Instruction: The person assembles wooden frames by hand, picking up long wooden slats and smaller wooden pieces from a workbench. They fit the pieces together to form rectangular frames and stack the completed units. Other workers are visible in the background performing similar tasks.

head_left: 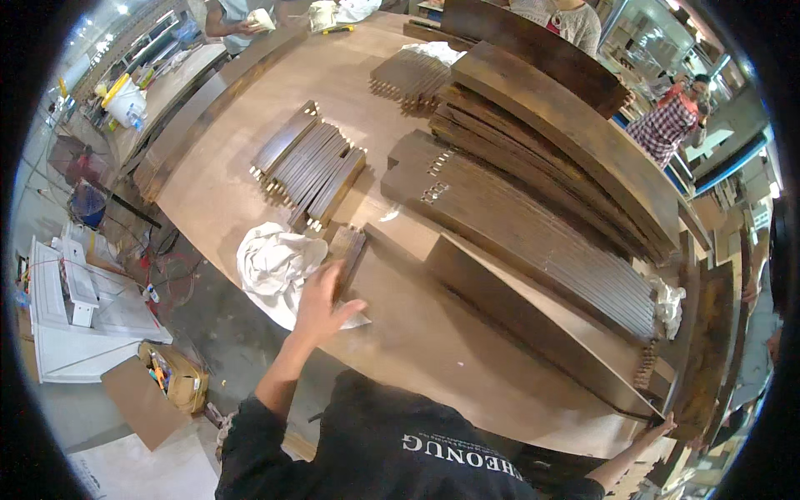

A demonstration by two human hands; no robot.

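My left hand [321, 304] is over the table with its thumb spread away from the fingers. Its fingertips reach the near end of a short dark wooden slat [348, 248], and I cannot tell whether they touch it. Beside that hand lies a crumpled white cloth [279, 262]. At the lower right, my right hand [658, 429] grips the near end of a long dark wooden board [533, 329] standing on edge. Just behind this board lies a row of long dark boards [533, 242] packed side by side, with pale tenons showing at their far left end.
A bundle of short slats [312, 167] with pale tenons lies at mid-table, and another stack [408, 79] farther back. Wide curved boards [567, 133] are piled at the right. Other people stand beyond the table. A cardboard box [179, 379] is on the floor at left.
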